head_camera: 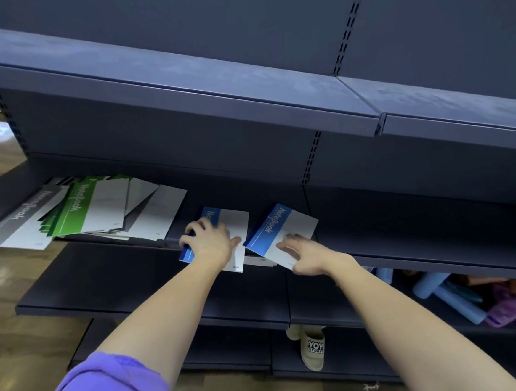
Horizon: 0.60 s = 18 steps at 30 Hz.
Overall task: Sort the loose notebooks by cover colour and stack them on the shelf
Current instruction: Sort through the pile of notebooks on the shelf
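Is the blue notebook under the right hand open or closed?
Closed. The blue notebook lies flat on the shelf, its printed cover facing up and no pages showing. The right hand touches its near corner.

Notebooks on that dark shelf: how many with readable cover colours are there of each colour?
Blue-and-white paper notebooks: 2, one under the left hand at, one under the right hand at
Green-and-white notebook: 1
Grey-and-white notebook: 1
Total: 4; others in the pile are hidden.
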Tool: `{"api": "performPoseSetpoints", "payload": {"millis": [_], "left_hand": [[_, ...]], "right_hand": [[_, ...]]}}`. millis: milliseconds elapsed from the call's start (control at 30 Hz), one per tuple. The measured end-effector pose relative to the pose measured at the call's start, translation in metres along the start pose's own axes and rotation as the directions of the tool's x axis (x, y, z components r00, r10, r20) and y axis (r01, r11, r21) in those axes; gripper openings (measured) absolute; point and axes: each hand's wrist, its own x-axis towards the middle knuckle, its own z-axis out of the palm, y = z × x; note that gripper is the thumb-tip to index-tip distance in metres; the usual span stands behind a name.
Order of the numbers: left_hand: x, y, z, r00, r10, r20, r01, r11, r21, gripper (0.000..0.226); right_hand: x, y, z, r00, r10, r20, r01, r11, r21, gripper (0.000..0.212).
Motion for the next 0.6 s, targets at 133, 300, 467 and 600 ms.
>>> {"api": "performPoseSetpoints", "payload": {"millis": [133,300,467,600], "left_hand": [[-0.001,-0.001,-0.002,0.998,0.0,-0.063,0.004,0.998,0.059,0.065],[-0.005,0.001,0.001,0.991,-0.019,-0.13,0.036,0.991,0.126,0.065],[-0.011,-0.002,-0.001,0.984,0.054,-0.17,-0.021,0.981,0.195,0.064],[-0.025,-0.005,-0.012,0.982,0.084,-0.171,-0.075,0.996,0.056,0.053]], "right_hand": [[0.004,-0.008,0.016,0.954,0.157,-0.254,-0.091,0.963,0.253,0.044],[0.01,-0.02,0.042,0.744,0.567,-0.353,-0.293,0.751,0.592,0.056],[0.013,-0.027,0.044,0.752,0.658,-0.036,-0.146,0.22,0.965,0.064],[0.012,-0.025,0.05,0.778,0.626,0.048,-0.09,0.036,0.995,0.031]]}}
